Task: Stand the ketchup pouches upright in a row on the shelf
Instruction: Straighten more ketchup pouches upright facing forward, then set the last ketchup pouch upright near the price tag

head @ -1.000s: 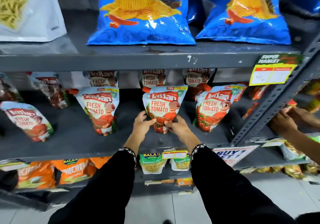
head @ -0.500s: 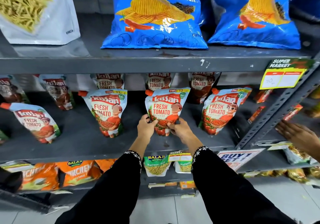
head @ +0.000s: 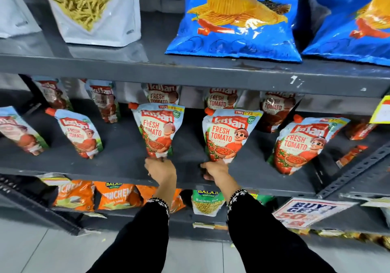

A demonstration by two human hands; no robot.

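Now hands (head: pixel 187 170) at pouch (head: pixel 158 131) bases

Both arms reach forward and up in black sleeves with white-patterned cuffs, wrists bare. The left hand (head: pixel 161 170) curls its fingers closed, knuckles toward the camera. The right hand (head: pixel 215 169) is likewise curled, thumb pointing left, well apart from the left.

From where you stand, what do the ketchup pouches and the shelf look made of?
The ketchup pouches look like soft printed plastic film, glossy, with creases and a red screw cap. The shelf looks like grey painted metal: chipped paint on the shelf edge above, and a perforated upright.
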